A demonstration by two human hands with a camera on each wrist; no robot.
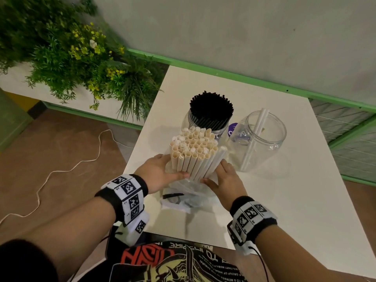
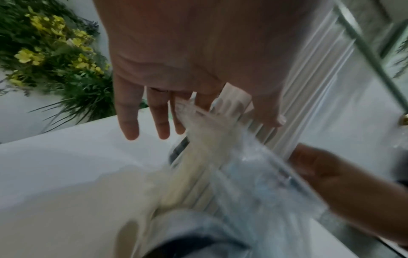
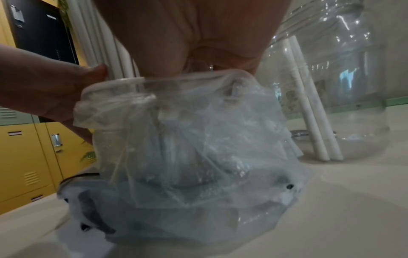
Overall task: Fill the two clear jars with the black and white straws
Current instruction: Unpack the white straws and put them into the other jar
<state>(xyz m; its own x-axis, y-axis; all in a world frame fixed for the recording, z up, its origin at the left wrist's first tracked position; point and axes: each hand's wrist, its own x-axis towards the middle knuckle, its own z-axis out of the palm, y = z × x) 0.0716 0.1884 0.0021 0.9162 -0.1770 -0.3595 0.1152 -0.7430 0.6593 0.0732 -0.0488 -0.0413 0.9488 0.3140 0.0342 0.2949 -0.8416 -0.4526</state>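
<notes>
A white table point(image 1: 284, 190) fills the middle of the head view, with a bank of green plants point(image 1: 67, 58) and yellow flowers seen at 10 o'clock from it. On the table two clear jars are stood side by side. The jar at 12 o'clock point(image 1: 205, 127) is packed with upright black straws point(image 1: 211, 107). The jar at 2 o'clock point(image 1: 258, 139) is almost bare; two white straws point(image 1: 255, 137) are leaned inside it, tilted against its rim.

At the table's centre a thick bundle of white straws point(image 1: 193, 151) is held upright, its lower ends sunk in a crumpled clear plastic bag point(image 1: 189, 192) that is bunched on the table at 6 o'clock from the bundle. The bundle is just in front of the black-straw jar and near the other jar.

The bundle is clasped from both sides. The left hand point(image 1: 160, 171) is pressed against its 9 o'clock side, thumb across the front; in the left wrist view its fingers point(image 2: 130, 118) are shown straight and spread. The right hand point(image 1: 223, 178) is wrapped on the 3 o'clock side, thumb laid at the bag's mouth; how far its fingers are curled behind cannot be told.
</notes>
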